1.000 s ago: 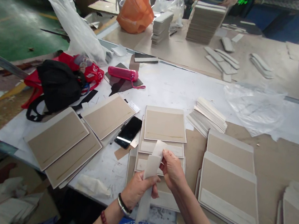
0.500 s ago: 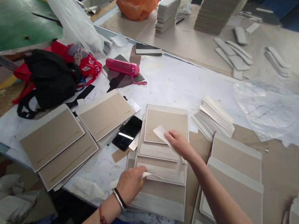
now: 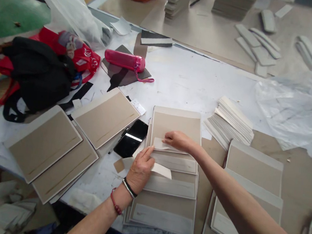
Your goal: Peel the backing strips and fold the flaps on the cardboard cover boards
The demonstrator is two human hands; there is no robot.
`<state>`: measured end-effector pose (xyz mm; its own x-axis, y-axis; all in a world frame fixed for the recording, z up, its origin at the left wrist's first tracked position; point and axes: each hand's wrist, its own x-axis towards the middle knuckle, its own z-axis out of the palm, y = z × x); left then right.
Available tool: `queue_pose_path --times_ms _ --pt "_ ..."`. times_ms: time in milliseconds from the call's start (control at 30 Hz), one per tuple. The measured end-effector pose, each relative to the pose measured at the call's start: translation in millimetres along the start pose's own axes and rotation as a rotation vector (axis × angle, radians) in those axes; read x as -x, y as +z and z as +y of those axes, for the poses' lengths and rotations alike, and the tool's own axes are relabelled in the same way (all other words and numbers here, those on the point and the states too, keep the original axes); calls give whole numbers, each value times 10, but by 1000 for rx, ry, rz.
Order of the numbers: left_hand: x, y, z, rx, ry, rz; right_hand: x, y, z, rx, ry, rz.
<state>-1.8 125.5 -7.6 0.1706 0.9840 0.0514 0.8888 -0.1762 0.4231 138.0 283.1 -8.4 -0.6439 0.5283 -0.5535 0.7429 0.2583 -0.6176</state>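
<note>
A stack of overlapping beige panels (image 3: 176,125) with pale borders lies in front of me, several of them with a white strip along the near edge. My right hand (image 3: 177,140) has its fingers curled on a white paper strip (image 3: 158,143) at the lower edge of the topmost panel. At that strip's left end, the fingertips of my left hand (image 3: 141,168) touch the panel's corner. Another loose white strip (image 3: 163,170) sticks out to the right from under my left palm, gripped there. The undersides of both hands are hidden.
Left of the stack lie a black phone (image 3: 131,138) and more beige panels (image 3: 106,117). A fanned pile of white strips (image 3: 231,122) and further panels (image 3: 255,162) are on the right. Beyond are a pink case (image 3: 124,60), a black bag (image 3: 38,73) and clear plastic (image 3: 292,110).
My right hand has lowered its strip from the air onto the top panel's near edge. My left hand has moved up and forward to that strip's left end, still holding its other strip.
</note>
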Motion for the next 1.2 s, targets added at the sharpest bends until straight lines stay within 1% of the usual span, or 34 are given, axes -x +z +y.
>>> queue_pose_path --times_ms 367,500,600,667,733,800,867,933,1000,1100,1200 --pt "-64 48 -25 -31 0 -31 -43 -19 -83 203 -25 -36" --pt "-95 59 -13 -63 -12 -62 -49 -34 -143 259 -22 -48" --pt "-124 65 10 -85 -19 -92 -28 -90 -157 281 -10 -64" --pt "-139 65 27 -101 -18 -108 41 -164 -105 287 11 -90" --pt "-144 66 39 -114 -15 -116 172 -251 4 291 50 -104" --pt "-139 70 45 -120 -10 -111 345 -316 151 295 115 -86" --pt "-127 80 46 -124 -3 -101 518 -331 305 304 195 -43" --pt "-113 92 44 -129 3 -95 648 -293 436 318 268 9" --pt "-101 102 40 -129 8 -92 719 -221 530 332 315 60" --pt "-93 107 33 -139 28 -92 751 -116 600 343 347 118" --pt "-92 100 32 -165 54 -92 759 -63 625 349 373 152"
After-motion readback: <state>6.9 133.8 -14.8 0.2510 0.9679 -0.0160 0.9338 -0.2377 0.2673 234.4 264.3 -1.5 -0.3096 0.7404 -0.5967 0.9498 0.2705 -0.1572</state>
